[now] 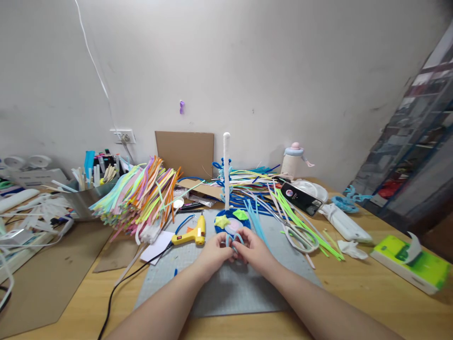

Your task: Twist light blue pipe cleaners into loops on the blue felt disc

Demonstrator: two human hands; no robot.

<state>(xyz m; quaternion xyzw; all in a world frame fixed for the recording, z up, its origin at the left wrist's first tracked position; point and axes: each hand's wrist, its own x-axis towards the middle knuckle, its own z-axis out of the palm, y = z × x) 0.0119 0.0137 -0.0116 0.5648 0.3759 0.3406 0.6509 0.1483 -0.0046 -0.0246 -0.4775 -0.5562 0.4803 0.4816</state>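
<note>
My left hand (216,252) and my right hand (250,246) meet over the grey cutting mat, fingers pinched together. Between them is a light blue pipe cleaner (228,240) bent into loops; both hands grip it, and its lower part is hidden by the fingers. Just beyond my fingertips stands a round dark blue base (219,228) bearing a yellow star (222,221), a green star (241,215) and a pale pink oval patch. A tall white fuzzy post (227,170) rises behind it, with blue curled pieces around it.
A yellow glue gun (193,233) lies left of my hands, its black cord running toward the front edge. Scissors (300,237), green pipe cleaners and a phone (300,198) lie right. A big pipe cleaner bundle (138,198) stands left; a tissue pack (410,262) sits far right.
</note>
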